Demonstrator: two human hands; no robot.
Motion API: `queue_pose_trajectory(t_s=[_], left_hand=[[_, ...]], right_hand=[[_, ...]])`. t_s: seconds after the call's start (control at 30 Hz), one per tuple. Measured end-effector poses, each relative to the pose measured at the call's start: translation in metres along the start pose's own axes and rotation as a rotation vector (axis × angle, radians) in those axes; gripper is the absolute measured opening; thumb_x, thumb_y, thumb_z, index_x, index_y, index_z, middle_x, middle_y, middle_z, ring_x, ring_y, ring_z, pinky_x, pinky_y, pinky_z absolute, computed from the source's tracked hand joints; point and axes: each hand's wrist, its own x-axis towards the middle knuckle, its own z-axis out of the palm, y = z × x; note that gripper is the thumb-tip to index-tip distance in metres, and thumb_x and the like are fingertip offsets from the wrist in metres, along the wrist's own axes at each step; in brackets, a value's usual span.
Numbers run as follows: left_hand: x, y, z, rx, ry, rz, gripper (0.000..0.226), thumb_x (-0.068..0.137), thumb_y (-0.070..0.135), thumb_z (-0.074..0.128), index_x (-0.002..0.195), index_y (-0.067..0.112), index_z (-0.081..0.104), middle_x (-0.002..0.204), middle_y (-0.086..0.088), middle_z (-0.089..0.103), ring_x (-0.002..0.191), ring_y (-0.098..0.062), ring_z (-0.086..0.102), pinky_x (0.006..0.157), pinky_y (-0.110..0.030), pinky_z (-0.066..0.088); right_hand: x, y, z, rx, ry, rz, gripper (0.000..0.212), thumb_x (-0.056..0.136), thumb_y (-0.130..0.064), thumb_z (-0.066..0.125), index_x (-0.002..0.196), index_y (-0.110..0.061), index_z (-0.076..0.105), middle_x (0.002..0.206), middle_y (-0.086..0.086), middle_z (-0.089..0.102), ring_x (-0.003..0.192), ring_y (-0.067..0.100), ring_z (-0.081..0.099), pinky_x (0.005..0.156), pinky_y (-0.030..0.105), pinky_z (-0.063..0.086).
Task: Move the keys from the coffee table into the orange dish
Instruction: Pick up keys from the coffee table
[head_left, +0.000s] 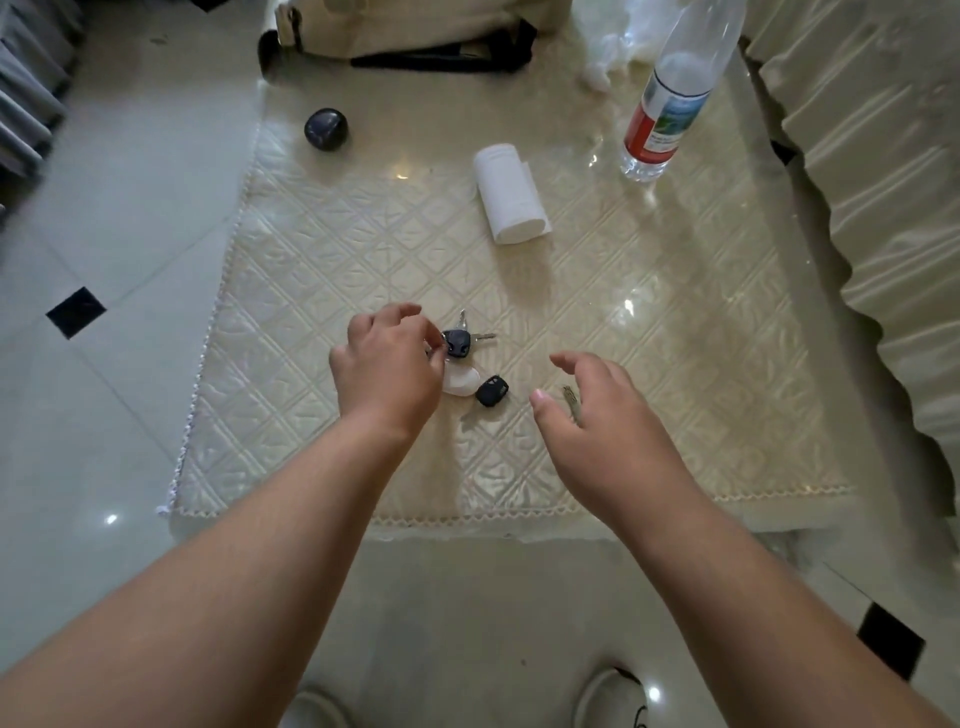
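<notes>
Your 2 bare hands are over the coffee table (675, 322), which wears a glossy cream cover embossed in a quilted diamond pattern with a lace-like trim at the near edge. Your left hand (387, 364) is curled down on the bunch of keys (465, 358), fingertips pinching at the ring end beside a dark blue key head; whether the bunch is off the surface I cannot tell. I count 2 dark plastic key heads, 1 pale oval fob and at least 2 thin metal blades fanning out toward the far side. The bunch lies near the front middle of the table, between your hands.

Your right hand (597, 415) hovers just beside it, fingers spread and loosely bent, gripping nothing.

Farther back: 1 white roll of tissue paper (511, 195), soft and cylindrical, lying on its side; 1 clear plastic water bottle (670, 98) with a red, white and blue label, standing at the right; 1 small dark rounded glossy object (325, 129) at the left; 1 beige bag (415, 31) with black straps at the far edge. Below, the tips of 2 white shoes (610, 696) on pale polished floor tiles (104, 415) with black diamond insets.
</notes>
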Motion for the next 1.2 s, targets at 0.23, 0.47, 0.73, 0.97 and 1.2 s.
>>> queue_pose_trajectory(t_s=[0.23, 0.47, 0.73, 0.97, 1.2], left_hand=[[-0.027, 0.011, -0.041, -0.163, 0.092, 0.105, 0.008, 0.085, 0.047, 0.062, 0.09, 0.041, 0.064, 0.137, 0.02, 0.046, 0.129, -0.015, 0.031, 0.098, -0.045, 0.026], [-0.048, 0.034, -0.109, -0.349, 0.082, 0.194, 0.007, 0.085, 0.047, 0.064, 0.09, 0.042, 0.064, 0.131, 0.025, 0.048, 0.127, -0.008, 0.034, 0.098, -0.043, 0.03], [-0.059, 0.048, -0.159, -0.467, 0.063, 0.224, 0.008, 0.087, 0.046, 0.063, 0.093, 0.041, 0.064, 0.132, 0.027, 0.047, 0.129, -0.004, 0.034, 0.102, -0.053, 0.036], [-0.07, 0.04, -0.161, -0.433, 0.094, 0.2, 0.006, 0.09, 0.04, 0.06, 0.095, 0.037, 0.061, 0.133, 0.025, 0.046, 0.13, -0.006, 0.035, 0.102, -0.054, 0.035], [-0.07, 0.023, -0.154, -0.437, 0.143, 0.135, 0.006, 0.09, 0.04, 0.058, 0.094, 0.037, 0.06, 0.134, 0.02, 0.046, 0.131, -0.009, 0.035, 0.101, -0.055, 0.037]], right_hand=[[0.004, -0.021, -0.011, 0.022, 0.001, -0.047, 0.045, 0.094, -0.045, 0.05, 0.138, -0.035, 0.045, 0.141, -0.012, 0.043, 0.124, 0.013, 0.047, 0.099, 0.039, 0.044], [0.004, -0.057, -0.028, 0.089, 0.001, -0.197, 0.046, 0.087, -0.05, 0.061, 0.132, -0.043, 0.053, 0.131, -0.026, 0.046, 0.126, 0.008, 0.044, 0.105, 0.041, 0.04], [0.005, -0.089, -0.042, 0.182, 0.059, -0.293, 0.029, 0.089, -0.042, 0.059, 0.117, -0.037, 0.065, 0.116, -0.024, 0.061, 0.117, 0.011, 0.052, 0.097, 0.045, 0.043], [0.003, -0.092, -0.035, 0.2, 0.037, -0.283, 0.032, 0.087, -0.052, 0.06, 0.117, -0.041, 0.066, 0.124, -0.026, 0.058, 0.123, 0.007, 0.045, 0.103, 0.047, 0.038], [0.017, -0.038, -0.045, 0.059, -0.038, -0.033, 0.068, 0.077, -0.059, 0.071, 0.138, -0.041, 0.047, 0.143, -0.011, 0.045, 0.129, 0.01, 0.042, 0.1, 0.03, 0.035]])
